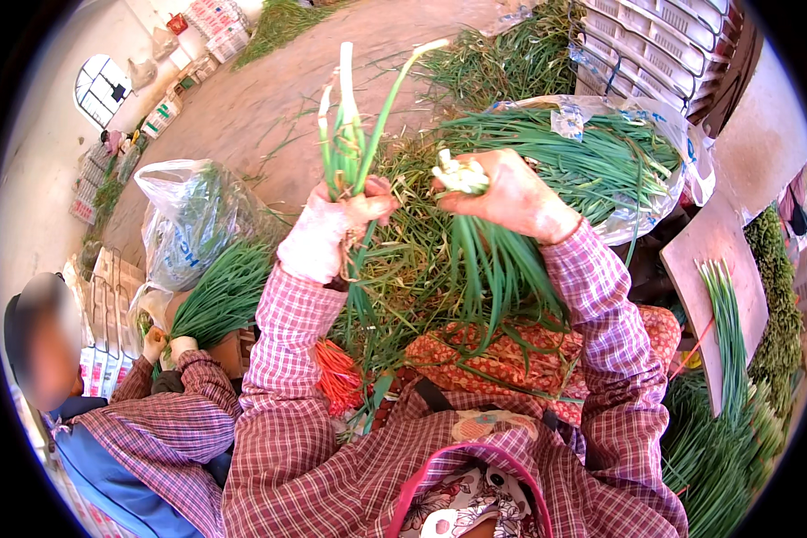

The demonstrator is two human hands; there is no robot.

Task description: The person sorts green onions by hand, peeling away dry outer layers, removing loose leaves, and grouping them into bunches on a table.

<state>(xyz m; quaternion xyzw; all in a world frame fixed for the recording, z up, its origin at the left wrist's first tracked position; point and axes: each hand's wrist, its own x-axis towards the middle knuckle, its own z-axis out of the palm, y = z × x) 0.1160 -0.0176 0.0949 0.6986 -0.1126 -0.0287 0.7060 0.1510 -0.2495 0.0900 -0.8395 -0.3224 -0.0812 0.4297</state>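
Close in, two bare hands stand raised, one on each side. Fingers of the left hand (368, 208) curl round a few stalks (342, 152), at least three, smooth and slender, pale at the tips, with limp leaves trailing beneath. The right hand (514, 199) pinches one compact bunch (502, 269) near its white ends, which are packed tightly together and point left; its narrow, ribbon-like leaves droop below. The hands are apart, both above one heap of tangled, stringy trimmings (408, 260), green mixed with straw yellow.

Under the drooping leaves spreads a soft patterned cloth (457, 363) in orange and red, and to its left sits one bundle of thin red-orange strips (338, 381). To the right lies one flat, smooth board (690, 255), a long bunch of greens (728, 332) resting across it.

Farther forward are two crinkled, see-through plastic bags: the open bag (701, 170) on the right spills long, glossy leaves, and the upright bag (184, 215) on the left bulges. Beside the latter, one co-worker (143, 430) in a checked top grips green leaves (224, 296).

Beyond stretches the dusty brown floor (305, 85), with stacked pale crates (659, 45) at right and one arched window (101, 90) far left
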